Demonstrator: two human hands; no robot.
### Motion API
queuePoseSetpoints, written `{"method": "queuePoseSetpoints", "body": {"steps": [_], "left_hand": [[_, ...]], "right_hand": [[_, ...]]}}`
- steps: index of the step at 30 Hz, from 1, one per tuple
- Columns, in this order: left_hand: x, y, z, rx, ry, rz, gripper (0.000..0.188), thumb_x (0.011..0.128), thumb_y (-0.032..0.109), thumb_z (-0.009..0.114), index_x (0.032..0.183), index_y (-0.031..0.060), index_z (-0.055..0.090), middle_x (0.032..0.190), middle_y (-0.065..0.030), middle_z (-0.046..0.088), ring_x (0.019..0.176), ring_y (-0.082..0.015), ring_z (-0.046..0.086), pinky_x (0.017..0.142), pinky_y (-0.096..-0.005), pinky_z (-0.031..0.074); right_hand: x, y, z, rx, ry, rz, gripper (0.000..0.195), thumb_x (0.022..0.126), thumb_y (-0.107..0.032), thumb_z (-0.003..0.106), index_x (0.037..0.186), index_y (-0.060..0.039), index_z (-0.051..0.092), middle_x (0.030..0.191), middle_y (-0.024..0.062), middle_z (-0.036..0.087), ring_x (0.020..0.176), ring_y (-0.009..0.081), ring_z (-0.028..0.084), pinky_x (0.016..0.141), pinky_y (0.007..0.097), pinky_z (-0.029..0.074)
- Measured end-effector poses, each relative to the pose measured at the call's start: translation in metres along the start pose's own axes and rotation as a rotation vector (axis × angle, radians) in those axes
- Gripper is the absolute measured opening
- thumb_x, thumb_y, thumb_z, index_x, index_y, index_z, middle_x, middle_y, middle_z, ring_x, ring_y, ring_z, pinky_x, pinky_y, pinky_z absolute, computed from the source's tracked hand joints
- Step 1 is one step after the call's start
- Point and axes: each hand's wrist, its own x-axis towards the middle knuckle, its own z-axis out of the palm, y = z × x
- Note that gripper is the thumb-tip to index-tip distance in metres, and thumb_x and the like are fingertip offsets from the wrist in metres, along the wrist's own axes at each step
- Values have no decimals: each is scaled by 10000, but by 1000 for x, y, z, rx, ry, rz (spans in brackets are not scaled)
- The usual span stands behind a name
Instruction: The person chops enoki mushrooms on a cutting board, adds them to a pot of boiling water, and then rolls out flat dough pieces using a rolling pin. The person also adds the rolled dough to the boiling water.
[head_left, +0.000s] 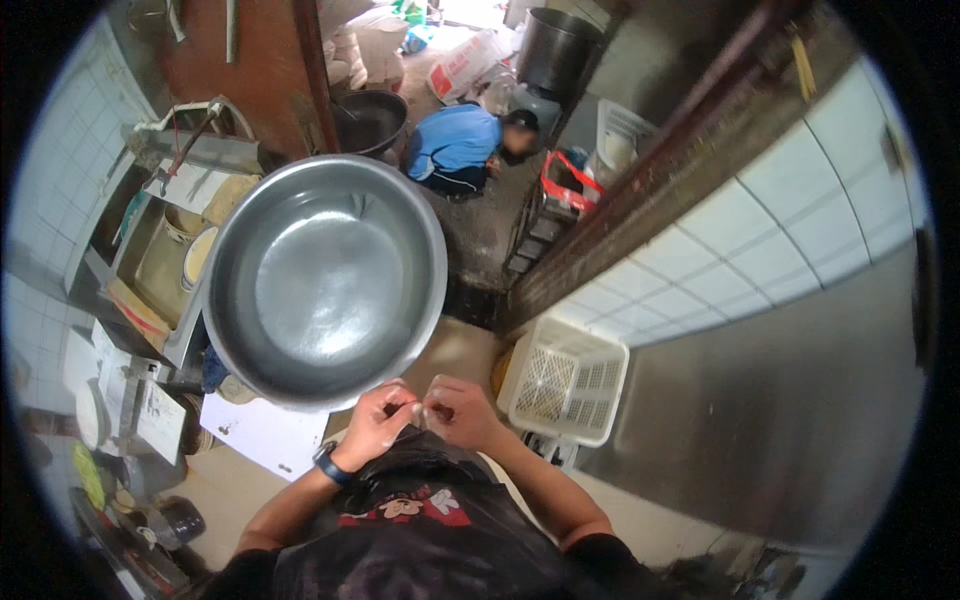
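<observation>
My left hand (381, 421), with a dark watch on its wrist, is at the near rim of a large round metal basin (326, 281). My right hand (459, 412) meets it just right of the basin. The fingertips of both hands are pinched together, with pale residue on them. Whether something tiny is between them cannot be told. The basin's inside looks smooth and shiny, with a small dark mark near its far wall. Below my hands is my dark apron (420, 540) with a cartoon print.
A sink (161, 262) with bowls stands left, a white plastic basket (574, 375) right, beside a steel surface (735, 420). A white board (262, 431) lies below the basin. Beyond the doorway a person in blue (454, 142) crouches near a tall pot (555, 56).
</observation>
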Motion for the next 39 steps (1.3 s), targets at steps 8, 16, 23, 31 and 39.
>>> {"method": "queuePoseSetpoints", "body": {"steps": [8,16,23,31,39], "left_hand": [[84,-37,-45,-97,418,-4,56,830,-58,631,819,-4,622,828,-26,589,700,-71,505,605,-214,391],[172,-31,-76,-77,704,-108,30,819,-27,656,816,-7,634,818,-33,575,708,-88,495,601,-221,386],[315,-65,-68,-190,942,-262,39,856,-2,633,832,3,604,872,-29,550,721,-83,463,626,-218,360],[484,-74,-59,-174,922,-491,151,917,85,655,809,27,568,823,9,533,693,-56,427,618,-209,340],[583,-115,-70,46,764,-607,92,853,-51,644,791,7,608,838,-34,586,759,-97,520,671,-233,415]], "right_hand": [[157,60,-14,-16,-315,-182,90,788,-50,683,795,-30,596,769,104,551,618,283,563,553,373,463],[292,116,-25,375,-573,-180,113,759,39,660,788,-1,558,776,100,538,608,274,533,523,358,405],[400,233,-69,415,-648,-279,118,782,-22,664,859,-31,574,853,97,544,654,322,579,538,402,432],[488,329,-163,272,-505,-314,112,821,-111,677,861,-47,595,846,82,560,642,276,602,528,397,483],[535,402,-212,92,-375,-296,145,727,-151,643,818,-62,574,806,68,519,645,244,586,537,379,496]]}}
